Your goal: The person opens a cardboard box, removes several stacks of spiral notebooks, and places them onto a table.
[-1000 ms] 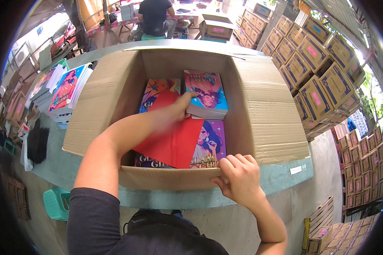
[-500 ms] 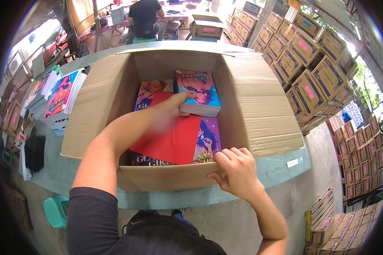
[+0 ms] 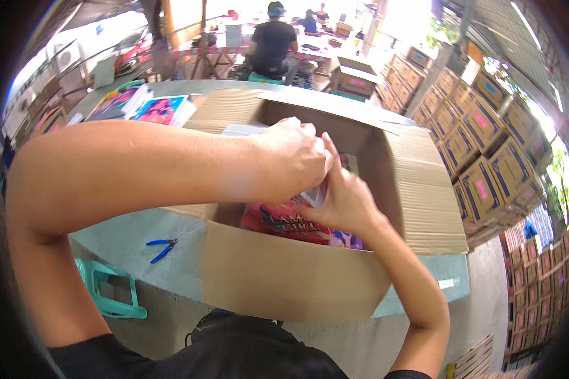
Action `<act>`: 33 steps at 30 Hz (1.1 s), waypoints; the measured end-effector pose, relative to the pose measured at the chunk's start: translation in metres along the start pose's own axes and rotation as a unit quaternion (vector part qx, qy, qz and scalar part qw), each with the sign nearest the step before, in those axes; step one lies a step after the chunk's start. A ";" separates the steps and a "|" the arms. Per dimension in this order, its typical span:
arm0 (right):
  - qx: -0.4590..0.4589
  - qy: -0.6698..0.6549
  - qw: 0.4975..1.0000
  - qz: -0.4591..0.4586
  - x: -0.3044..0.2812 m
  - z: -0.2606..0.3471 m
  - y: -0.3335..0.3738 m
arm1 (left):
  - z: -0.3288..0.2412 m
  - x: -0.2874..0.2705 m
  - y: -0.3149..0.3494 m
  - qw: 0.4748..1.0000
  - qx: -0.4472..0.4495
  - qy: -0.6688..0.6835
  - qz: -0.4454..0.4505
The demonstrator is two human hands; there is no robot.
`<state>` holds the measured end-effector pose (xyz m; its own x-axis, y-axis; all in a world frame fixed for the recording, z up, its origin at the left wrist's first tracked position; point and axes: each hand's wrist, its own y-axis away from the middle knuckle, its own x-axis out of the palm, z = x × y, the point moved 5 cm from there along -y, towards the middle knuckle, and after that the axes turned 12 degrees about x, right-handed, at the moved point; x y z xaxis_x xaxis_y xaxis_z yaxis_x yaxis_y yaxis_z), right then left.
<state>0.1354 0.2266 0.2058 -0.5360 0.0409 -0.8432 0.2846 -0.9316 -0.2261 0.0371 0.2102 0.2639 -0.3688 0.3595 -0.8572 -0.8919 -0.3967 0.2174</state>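
Both hands meet over the open cardboard box point(image 3: 297, 278) on the table. My left hand point(image 3: 294, 155) is closed, knuckles up, and what its fingers hold is hidden beneath it. My right hand point(image 3: 348, 199) curves round a paperback book point(image 3: 313, 196), its thumb low near the red cover and its fingertips beside my left hand. Below them lies a red-covered book point(image 3: 284, 221) with a printed title, partly hidden. Pale page edges point(image 3: 243, 130) show behind my left forearm; whose book they belong to I cannot tell.
Blue-handled cutters point(image 3: 162, 249) lie on the grey-green table point(image 3: 133, 243). Stacked books point(image 3: 161, 110) stand at the far left. A green stool point(image 3: 110, 290) is below the table's left side. Piled cartons point(image 3: 480, 164) fill the right. A person point(image 3: 273, 47) sits at a farther table.
My left hand has left the book pile inside and moved up and right to meet my right hand. My right hand has let go of the near wall. The red sheet no longer shows clearly.
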 end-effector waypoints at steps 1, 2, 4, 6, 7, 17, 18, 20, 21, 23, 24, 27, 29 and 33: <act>-0.006 -0.039 0.999 -0.014 0.020 0.003 0.003 | -0.004 0.003 0.013 1.000 0.003 0.010 0.029; -0.045 -0.104 0.993 -0.032 0.036 0.016 0.005 | -0.008 0.008 0.024 0.998 0.007 0.020 0.058; -0.045 -0.129 0.990 -0.043 0.039 0.023 0.003 | -0.004 0.009 0.028 0.997 0.004 0.044 0.065; -0.034 -0.106 0.991 -0.069 0.033 0.033 -0.003 | 0.007 -0.001 0.033 0.997 0.012 0.063 0.038; -0.019 -0.149 0.987 -0.050 0.028 0.040 -0.005 | 0.014 -0.007 0.038 0.997 -0.002 0.062 0.052; 0.048 -0.753 0.640 0.146 0.040 0.081 -0.115 | 0.138 0.011 0.234 0.777 -0.378 0.112 -0.490; 0.038 -0.755 0.633 0.168 0.052 0.094 -0.134 | 0.138 0.044 0.253 0.753 -0.430 0.349 -0.355; 0.036 -0.770 0.612 0.179 0.073 0.127 -0.166 | 0.133 0.133 0.267 0.486 -0.377 0.693 -0.376; 0.030 -0.778 0.597 0.193 0.089 0.153 -0.181 | 0.123 0.149 0.277 0.393 -0.321 0.743 -0.436; 0.024 -0.781 0.595 0.187 0.120 0.185 -0.215 | 0.132 0.159 0.300 0.346 -0.294 0.713 -0.534; 0.014 -0.745 0.650 0.148 0.129 0.207 -0.220 | 0.142 0.173 0.315 0.346 -0.293 0.700 -0.552; 0.084 -0.765 0.592 0.241 0.179 0.230 -0.255 | 0.158 0.199 0.339 0.285 -0.262 0.704 -0.595; 0.106 -0.754 0.585 0.279 0.206 0.228 -0.273 | 0.171 0.232 0.348 0.279 -0.267 0.697 -0.605; 0.275 -0.400 0.856 0.180 0.242 0.191 -0.289 | 0.167 0.309 0.362 0.504 -0.514 0.553 -0.419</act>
<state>-0.2285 0.4364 0.1597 -0.9276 -0.3390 -0.1571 0.2458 -0.8703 0.4269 -0.4435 0.3181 0.1558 0.9039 0.2996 -0.3053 0.2043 -0.9294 -0.3074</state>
